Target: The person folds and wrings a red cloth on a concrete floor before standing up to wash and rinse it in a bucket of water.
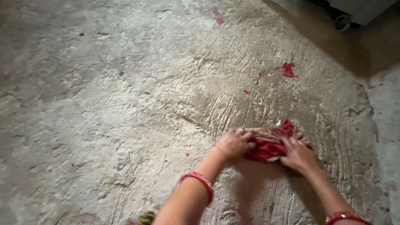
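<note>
both hands press a bunched red cloth [268, 146] on the rough concrete floor [125, 104]; left hand [234, 143] and right hand [296, 154] each grasp it, fingers curled.

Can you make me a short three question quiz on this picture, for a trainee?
1. True or false: both hands rest on the red cloth.
2. What does the cloth lie on: A) a wooden table, B) a rough concrete floor, C) a metal tray?
3. What does each wrist wear?

Key
1. True: the left hand and the right hand press on the bunched cloth from either side.
2. B, the concrete floor, marked with red paint stains.
3. A red bangle: the left bangle and the right bangle.
</note>
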